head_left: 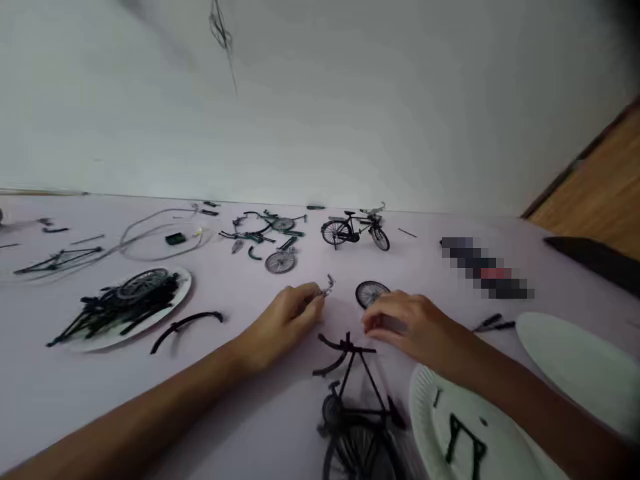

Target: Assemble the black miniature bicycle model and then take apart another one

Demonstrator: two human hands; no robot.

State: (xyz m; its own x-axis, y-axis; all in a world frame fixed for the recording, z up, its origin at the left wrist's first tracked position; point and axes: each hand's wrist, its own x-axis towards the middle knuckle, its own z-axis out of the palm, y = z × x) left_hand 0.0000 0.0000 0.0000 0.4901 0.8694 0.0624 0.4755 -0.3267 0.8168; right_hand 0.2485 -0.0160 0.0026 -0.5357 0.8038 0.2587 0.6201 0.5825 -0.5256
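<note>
My left hand [285, 320] rests on the table with its fingers pinched on a small silver metal part [328, 287]. My right hand [405, 327] lies close beside it, fingers curled downward; what they hold, if anything, is hidden. Between and below the hands stands a partly built black model bicycle [357, 400], frame upright, with one wheel at the bottom edge. A loose spoked wheel [370, 292] lies flat just beyond my right hand.
A finished model bicycle [355, 229] stands at the back. Green bicycle parts [265, 233] and a wheel [280, 261] lie behind. A paper plate [173, 303] of black parts is left, a black fender [185, 325] beside it. Two paper plates [440, 427], [575, 367] and screwdrivers [493, 325] are right.
</note>
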